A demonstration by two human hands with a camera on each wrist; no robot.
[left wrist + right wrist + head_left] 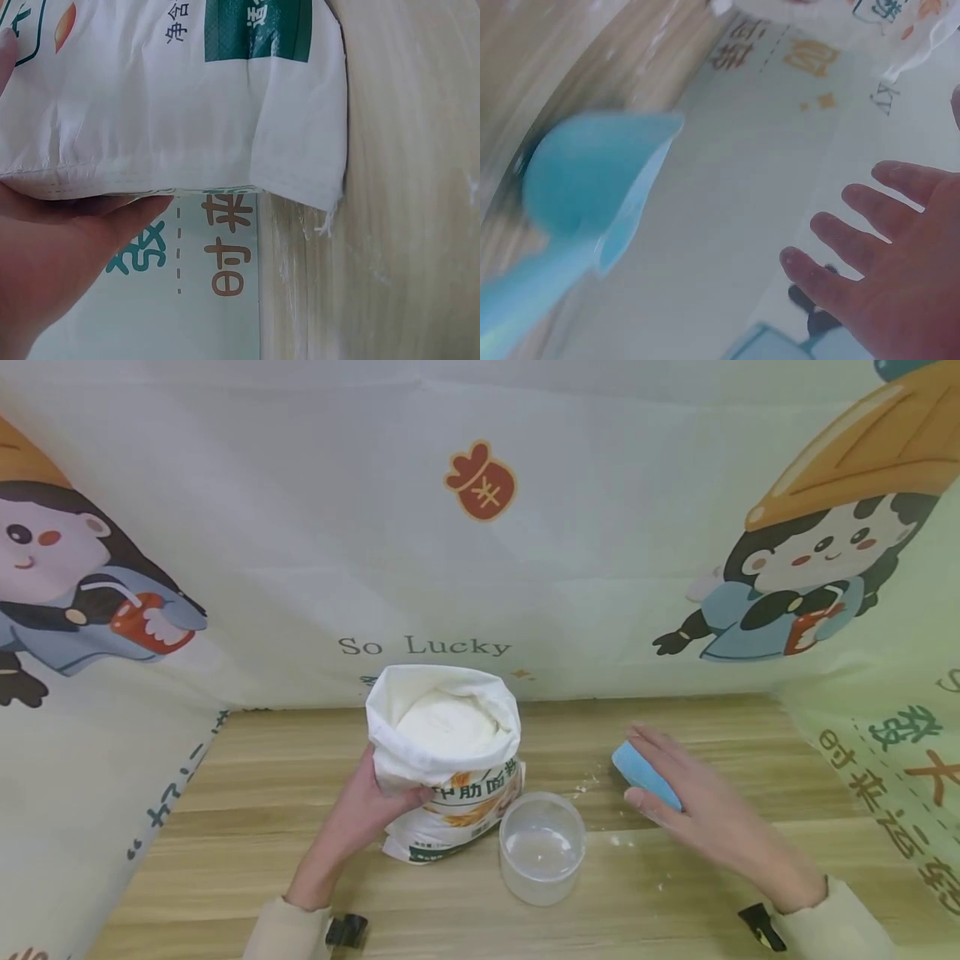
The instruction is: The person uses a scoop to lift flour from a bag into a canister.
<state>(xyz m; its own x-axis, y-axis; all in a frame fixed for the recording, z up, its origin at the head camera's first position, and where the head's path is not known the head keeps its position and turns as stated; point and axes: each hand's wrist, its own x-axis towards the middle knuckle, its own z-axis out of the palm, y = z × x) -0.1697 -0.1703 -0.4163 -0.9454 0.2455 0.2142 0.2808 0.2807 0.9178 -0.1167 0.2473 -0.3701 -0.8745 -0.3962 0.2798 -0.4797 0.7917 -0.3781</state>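
An opened white bag of flour (pixel 457 797) stands on the table with its top folded outward, white flour (pixel 447 724) showing inside. My left hand (pixel 375 802) holds it by the left side, thumb across the front and fingers behind. The left wrist view shows the bag's stitched lower edge (pixel 300 165) close to that hand (pixel 60 270). On the right a light blue scoop (pixel 592 176) lies on the table. My right hand (pixel 701 802) hovers just beside and over it, its fingers (pixel 832 289) spread and straight, without a grasp on the scoop.
A clear round plastic tub (pixel 542 860) stands right of the bag, close against it. Small spills of white powder (pixel 617 841) dot the wooden table (pixel 262 827). A printed cloth (pixel 420 527) rises behind and along both sides.
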